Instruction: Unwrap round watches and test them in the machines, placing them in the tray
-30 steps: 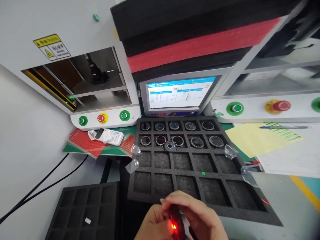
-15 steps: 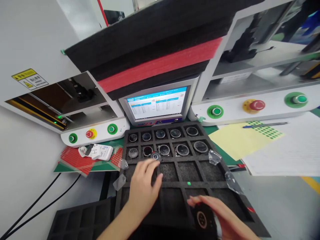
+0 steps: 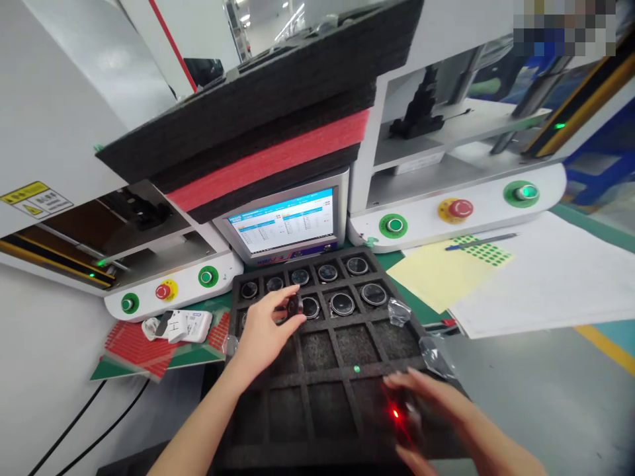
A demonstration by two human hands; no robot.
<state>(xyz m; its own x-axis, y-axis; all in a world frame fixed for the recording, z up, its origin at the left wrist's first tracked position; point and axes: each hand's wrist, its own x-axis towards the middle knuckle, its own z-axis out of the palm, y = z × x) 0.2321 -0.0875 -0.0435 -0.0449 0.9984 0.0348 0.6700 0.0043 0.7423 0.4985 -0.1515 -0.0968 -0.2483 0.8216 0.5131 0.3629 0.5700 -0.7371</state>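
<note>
My left hand [image 3: 262,334] pinches a dark round watch case [image 3: 294,305] between thumb and fingers, tilted on edge over the second row of the foam tray [image 3: 320,382]. My right hand [image 3: 449,404] is curled round another dark watch case [image 3: 409,423] above the tray's near right part. A bright red light shines from that one, and its outline is blurred. Round watch cases with dark glass faces, such as one watch [image 3: 342,303], lie in the two far rows of compartments. My left fingers hide part of the second row.
Behind the tray stands a monitor [image 3: 288,223] between two white machines with green and red buttons [image 3: 460,209]. Papers [image 3: 540,284] and a pen [image 3: 481,241] lie at right. Red sticker sheets [image 3: 141,345] and a white device [image 3: 191,326] lie at left. Clear film [image 3: 436,357] sticks to the tray's edge.
My left hand has closed on a watch case and tilted it on edge. The watch in my right hand has turned, and a red light now shows. The camera view has shifted.
</note>
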